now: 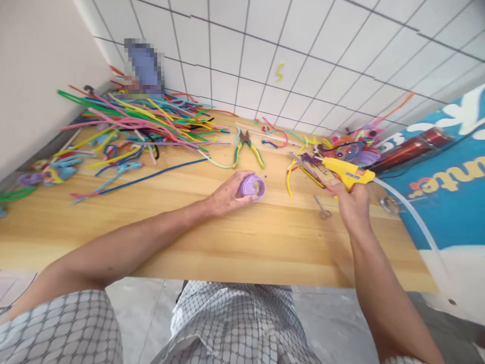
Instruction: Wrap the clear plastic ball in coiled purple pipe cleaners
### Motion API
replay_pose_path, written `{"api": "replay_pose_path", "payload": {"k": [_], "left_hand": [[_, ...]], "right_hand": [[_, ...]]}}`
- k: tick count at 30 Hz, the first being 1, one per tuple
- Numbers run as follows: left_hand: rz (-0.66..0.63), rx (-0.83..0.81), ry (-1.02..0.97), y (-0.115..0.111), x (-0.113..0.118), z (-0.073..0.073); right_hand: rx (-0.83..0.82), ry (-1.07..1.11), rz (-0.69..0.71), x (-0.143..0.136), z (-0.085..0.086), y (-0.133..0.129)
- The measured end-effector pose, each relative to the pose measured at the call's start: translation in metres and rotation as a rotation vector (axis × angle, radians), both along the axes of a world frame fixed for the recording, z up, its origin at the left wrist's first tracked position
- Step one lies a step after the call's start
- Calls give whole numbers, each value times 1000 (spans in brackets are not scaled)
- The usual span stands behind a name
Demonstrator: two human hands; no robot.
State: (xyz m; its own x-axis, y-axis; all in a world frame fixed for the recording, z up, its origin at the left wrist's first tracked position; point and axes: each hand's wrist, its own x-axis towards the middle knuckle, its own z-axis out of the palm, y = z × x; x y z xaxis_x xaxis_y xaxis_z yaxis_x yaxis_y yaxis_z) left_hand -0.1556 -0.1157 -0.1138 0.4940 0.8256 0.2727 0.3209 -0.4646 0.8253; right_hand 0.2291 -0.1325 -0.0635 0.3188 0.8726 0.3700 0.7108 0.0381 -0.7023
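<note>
On tiles, yellow "5", glue gun in right grip

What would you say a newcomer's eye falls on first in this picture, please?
Probably the heap of many-coloured strands at the back left of the wooden table. Next comes the yellow glue gun in the right hand, towards the table's right end. Near the middle, the left hand holds a small, open-ended purple cylinder.

Yellow-green pliers lying splayed; scissors to right; tiled wall behind.
</note>
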Motion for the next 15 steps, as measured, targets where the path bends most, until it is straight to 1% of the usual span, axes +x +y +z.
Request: {"api": "replay_pose_path", "payload": {"k": [3,4,6,10,12,15], "left_hand": [[-9,0,-31,0,0,-1],[-7,4,-41,0,-1,-1],[-9,11,-60,0,-1,-2],[-12,14,-85,-2,-2,-2],[-13,8,-84,-2,-3,-2],[-26,4,-78,-3,-5,0]], "right_hand": [[-85,54,51,-59,1,0],[-98,45,76,-74,0,-1],[-88,11,152,-95,-3,-2],[6,-77,289,-113,-10,-1],[40,-92,306,-116,-12,0],[87,-88,290,-119,-16,2]]}}
